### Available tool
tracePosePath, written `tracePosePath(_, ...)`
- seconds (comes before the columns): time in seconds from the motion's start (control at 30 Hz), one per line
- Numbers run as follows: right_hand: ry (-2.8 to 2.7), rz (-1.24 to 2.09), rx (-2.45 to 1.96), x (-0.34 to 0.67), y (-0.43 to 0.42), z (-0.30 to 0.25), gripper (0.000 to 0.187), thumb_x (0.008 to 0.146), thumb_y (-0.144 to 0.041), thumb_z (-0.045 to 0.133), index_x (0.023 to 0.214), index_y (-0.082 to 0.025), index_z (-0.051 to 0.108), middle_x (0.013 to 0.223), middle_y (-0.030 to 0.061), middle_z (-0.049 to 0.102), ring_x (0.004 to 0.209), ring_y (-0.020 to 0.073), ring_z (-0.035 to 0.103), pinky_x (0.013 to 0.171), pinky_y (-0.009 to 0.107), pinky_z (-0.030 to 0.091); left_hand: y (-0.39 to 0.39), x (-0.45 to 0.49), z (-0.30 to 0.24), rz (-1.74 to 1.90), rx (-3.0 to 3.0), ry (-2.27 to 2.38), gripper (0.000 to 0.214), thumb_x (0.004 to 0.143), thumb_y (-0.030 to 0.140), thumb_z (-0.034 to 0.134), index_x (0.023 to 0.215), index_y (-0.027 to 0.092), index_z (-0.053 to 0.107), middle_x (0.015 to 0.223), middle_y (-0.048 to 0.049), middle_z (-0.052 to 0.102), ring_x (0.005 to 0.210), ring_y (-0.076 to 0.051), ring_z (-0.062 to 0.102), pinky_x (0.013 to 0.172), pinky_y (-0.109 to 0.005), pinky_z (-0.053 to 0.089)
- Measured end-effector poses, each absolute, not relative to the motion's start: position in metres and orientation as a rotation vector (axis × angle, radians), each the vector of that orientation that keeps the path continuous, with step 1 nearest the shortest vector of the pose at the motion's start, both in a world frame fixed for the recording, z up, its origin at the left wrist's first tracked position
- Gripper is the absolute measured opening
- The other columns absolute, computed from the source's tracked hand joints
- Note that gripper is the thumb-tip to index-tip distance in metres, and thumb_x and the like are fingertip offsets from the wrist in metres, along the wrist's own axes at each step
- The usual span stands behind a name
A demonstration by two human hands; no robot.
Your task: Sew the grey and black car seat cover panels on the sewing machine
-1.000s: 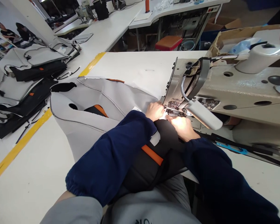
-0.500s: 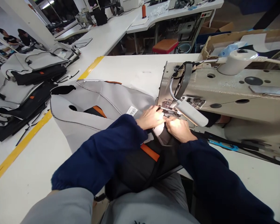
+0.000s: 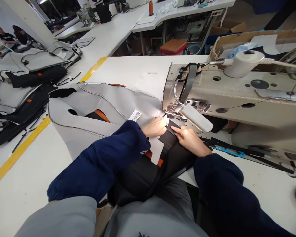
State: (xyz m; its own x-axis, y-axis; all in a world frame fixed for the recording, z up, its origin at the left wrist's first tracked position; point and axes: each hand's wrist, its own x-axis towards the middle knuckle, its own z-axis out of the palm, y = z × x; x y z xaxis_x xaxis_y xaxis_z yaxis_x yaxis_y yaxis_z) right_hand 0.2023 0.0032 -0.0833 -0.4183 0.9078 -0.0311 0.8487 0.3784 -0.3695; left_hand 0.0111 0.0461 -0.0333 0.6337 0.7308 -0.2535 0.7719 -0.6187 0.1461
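A grey cover piece (image 3: 101,102) with dark piping lies on the white table, joined to black fabric (image 3: 140,174) with an orange strip (image 3: 160,162) that hangs into my lap. My left hand (image 3: 156,126) is closed on the grey edge just left of the sewing machine's presser foot (image 3: 172,115). My right hand (image 3: 190,141) lies on the black fabric right of it, fingers stretched toward the foot. A white barcode label (image 3: 135,115) sits on the grey piece beside my left hand.
The beige sewing machine (image 3: 236,95) with a gooseneck lamp (image 3: 194,117) fills the right side. A stack of grey and black covers (image 3: 27,75) lies at the far left past a yellow tape line (image 3: 19,151). A cardboard box (image 3: 251,39) stands behind the machine.
Both hands have slid back from the presser foot toward me with the fabric. More of the grey edge and the white label now shows.
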Motion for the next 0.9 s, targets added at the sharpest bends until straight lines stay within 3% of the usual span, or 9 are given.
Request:
tracePosePath(0.23, -2.453, 0.555, -1.639, 0.194, 0.007, -0.08, 0.044, 0.096, -0.017, 0.042, 0.134, -0.018, 0.064, 0.087, 0.0091, 0.065, 0.083, 0.0208, 0.064, 0.073, 0.026, 0.045, 0.054, 0.014, -0.047, -0.103, 2.437, 1.328, 0.033, 0.079, 0.014, 0.042, 0.091, 0.018, 0.072, 0.095, -0.0082, 0.068, 0.09, -0.022, 0.062, 0.08, -0.032, 0.049)
tracePosePath(0.37, -2.482, 0.512, -1.692, 0.186, 0.011, -0.08, 0.044, 0.096, -0.015, 0.039, 0.132, -0.017, 0.065, 0.088, 0.0097, 0.065, 0.083, 0.021, 0.065, 0.072, 0.026, 0.045, 0.036, 0.003, -0.033, -0.052, 2.558, 1.203, 0.032, 0.091, 0.017, 0.038, 0.097, 0.016, 0.07, 0.098, -0.0099, 0.067, 0.095, -0.022, 0.062, 0.087, -0.033, 0.049)
tracePosePath(0.47, -2.529, 0.412, -1.738, 0.183, 0.01, -0.077, 0.044, 0.099, -0.019, 0.038, 0.137, -0.02, 0.061, 0.093, 0.0105, 0.066, 0.086, 0.0228, 0.067, 0.073, 0.028, 0.047, -0.02, -0.036, -0.025, 0.176, 2.676, 1.093, 0.038, 0.102, 0.034, 0.036, 0.123, 0.015, 0.061, 0.126, -0.0137, 0.06, 0.113, -0.023, 0.056, 0.1, -0.037, 0.045)
tracePosePath(0.53, -2.592, 0.28, -1.808, 0.183, 0.006, -0.072, 0.045, 0.101, -0.024, 0.038, 0.143, -0.024, 0.054, 0.102, 0.0124, 0.066, 0.082, 0.0242, 0.068, 0.072, 0.032, 0.048, -0.061, -0.077, -0.033, 0.249, 2.692, 1.068, 0.045, 0.103, 0.036, 0.036, 0.142, 0.016, 0.047, 0.145, -0.0156, 0.048, 0.132, -0.025, 0.045, 0.11, -0.041, 0.038)
tracePosePath(0.6, -2.659, 0.157, -1.887, 0.182, 0.001, -0.064, 0.046, 0.102, -0.03, 0.037, 0.147, -0.027, 0.048, 0.11, 0.0149, 0.065, 0.076, 0.0251, 0.069, 0.068, 0.035, 0.048, -0.087, -0.121, -0.05, 0.192, 2.722, 1.069, 0.051, 0.103, 0.036, 0.035, 0.15, 0.019, 0.038, 0.15, -0.0149, 0.045, 0.142, -0.027, 0.036, 0.119, -0.048, 0.026)
tracePosePath(0.7, -2.728, 0.114, -1.969, 0.177, -0.007, -0.055, 0.045, 0.104, -0.033, 0.033, 0.139, -0.016, 0.054, 0.104, 0.018, 0.068, 0.077, 0.0278, 0.071, 0.062, 0.033, 0.046, -0.076, -0.175, -0.072, -0.097, 2.728, 0.993, 0.053, 0.1, 0.036, 0.039, 0.152, 0.026, 0.037, 0.155, -0.0079, 0.042, 0.147, -0.026, 0.03, 0.123, -0.053, 0.008)
tracePosePath(0.77, -2.754, 0.14, -1.984, 0.171, -0.01, -0.054, 0.044, 0.104, -0.031, 0.03, 0.127, -0.007, 0.059, 0.094, 0.0185, 0.07, 0.079, 0.0298, 0.072, 0.059, 0.032, 0.044, -0.043, -0.196, -0.074, -0.218, 2.725, 0.896, 0.052, 0.098, 0.036, 0.043, 0.149, 0.029, 0.043, 0.154, -0.0046, 0.044, 0.146, -0.024, 0.033, 0.124, -0.054, 0.004)
tracePosePath(0.83, -2.765, 0.153, -1.973, 0.164, -0.014, -0.056, 0.045, 0.105, -0.029, 0.027, 0.122, -0.004, 0.06, 0.088, 0.0187, 0.071, 0.08, 0.0306, 0.072, 0.057, 0.032, 0.043, -0.007, -0.203, -0.061, -0.262, 2.738, 0.808, 0.048, 0.098, 0.033, 0.041, 0.144, 0.028, 0.049, 0.151, -0.0037, 0.048, 0.143, -0.022, 0.039, 0.123, -0.051, 0.008)
tracePosePath(0.9, -2.768, 0.148, -1.96, 0.157, -0.018, -0.061, 0.047, 0.105, -0.027, 0.025, 0.128, -0.001, 0.056, 0.085, 0.0191, 0.071, 0.078, 0.0303, 0.073, 0.056, 0.032, 0.042, 0.019, -0.192, -0.037, -0.209, 2.765, 0.849, 0.042, 0.099, 0.03, 0.035, 0.134, 0.024, 0.059, 0.141, -0.0056, 0.058, 0.132, -0.02, 0.051, 0.118, -0.043, 0.025)
